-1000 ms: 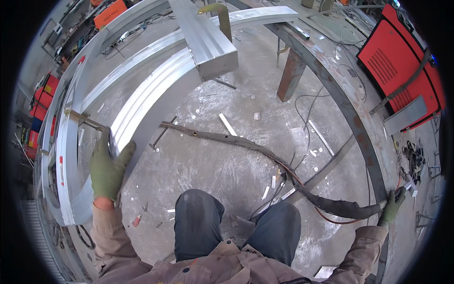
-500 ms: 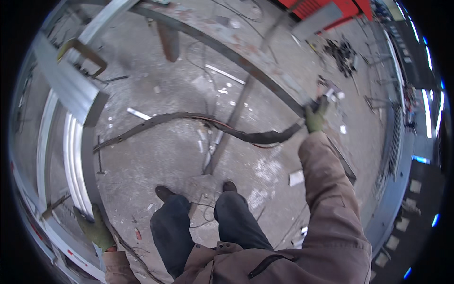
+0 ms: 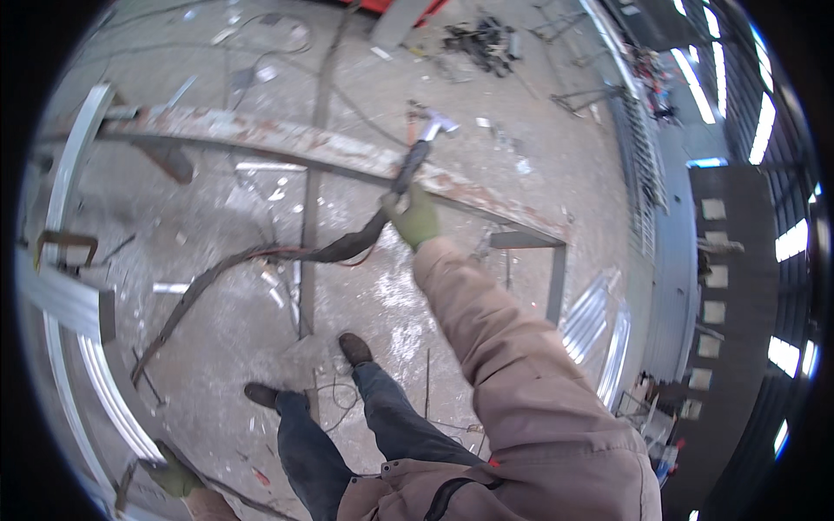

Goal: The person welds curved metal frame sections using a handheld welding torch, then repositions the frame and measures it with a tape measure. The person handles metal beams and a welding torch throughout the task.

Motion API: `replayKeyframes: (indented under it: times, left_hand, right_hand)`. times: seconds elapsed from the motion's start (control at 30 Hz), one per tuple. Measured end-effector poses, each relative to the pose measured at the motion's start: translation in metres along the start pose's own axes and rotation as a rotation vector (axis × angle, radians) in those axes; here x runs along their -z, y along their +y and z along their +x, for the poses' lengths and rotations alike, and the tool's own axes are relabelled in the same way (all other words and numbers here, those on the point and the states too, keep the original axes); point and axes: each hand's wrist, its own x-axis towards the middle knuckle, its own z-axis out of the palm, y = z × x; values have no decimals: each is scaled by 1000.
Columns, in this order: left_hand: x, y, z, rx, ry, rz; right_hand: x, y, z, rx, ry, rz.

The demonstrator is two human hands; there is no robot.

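My right hand (image 3: pixel 415 217), in a green work glove, is closed around the dark grip of a welding torch (image 3: pixel 413 161). Its shiny angled head points away from me, above the rusty top of a long steel beam (image 3: pixel 347 154). From the grip a thick dark sleeved cable (image 3: pixel 248 258) sags leftward across my view. My left hand (image 3: pixel 172 473), also gloved, lies at the near end of a bright ribbed metal profile (image 3: pixel 113 395) at lower left; its fingers are partly hidden, so I cannot tell its grip.
A clamp (image 3: pixel 68 247) sits on the metal frame at left, by a sheet-metal piece (image 3: pixel 65 300). Loose cables, offcuts and a dark heap (image 3: pixel 482 45) lie on the concrete floor. Shiny metal lengths (image 3: pixel 589 321) stand right of my forearm.
My view has swung to the right. My right hand still holds the torch, now with its head over the middle of the beam. The left hand stays by the ribbed profile.
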Motion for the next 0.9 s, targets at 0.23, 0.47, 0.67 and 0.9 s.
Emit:
replayKeyframes:
  times: [0.23,0.47,0.67,0.9]
  left_hand:
    - [8,33,-7,66,-18,214]
    - [43,45,-11,-424,395,15]
    - [96,80,-24,-33,-40,215]
    - [184,54,17,-160,-514,-116]
  right_hand:
    - [49,34,-235,-144,-298,-234]
    - [107,99,-471,-716,-578,-307]
    - [124,70,-571,-738,-625,-162]
    - [137,31,-581,-650,-591,-72]
